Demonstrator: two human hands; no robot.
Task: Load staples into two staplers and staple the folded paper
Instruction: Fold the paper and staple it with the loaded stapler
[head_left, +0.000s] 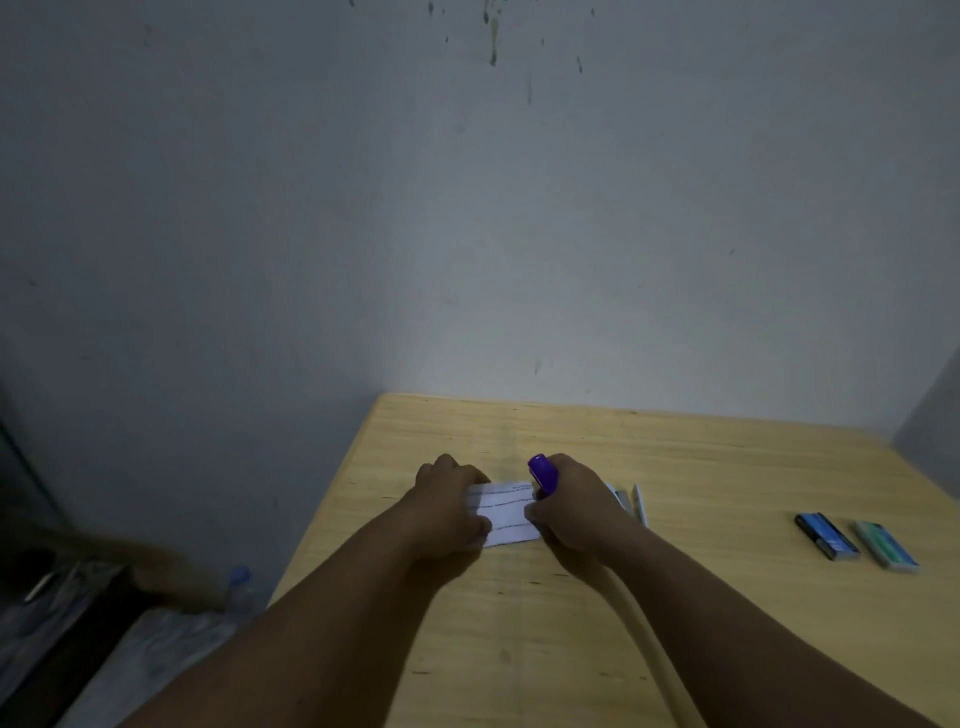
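Wooden counter (675, 597), frame centre: left hand (449, 501) pins folded paper (506, 512); right hand (576, 512) grips purple stapler (543, 473) at paper's upper-right edge.

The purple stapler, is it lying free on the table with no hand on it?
No, the right hand grips the purple stapler at the edge of the folded paper.

Printed lines on the folded paper (506, 512) are too blurred to read.
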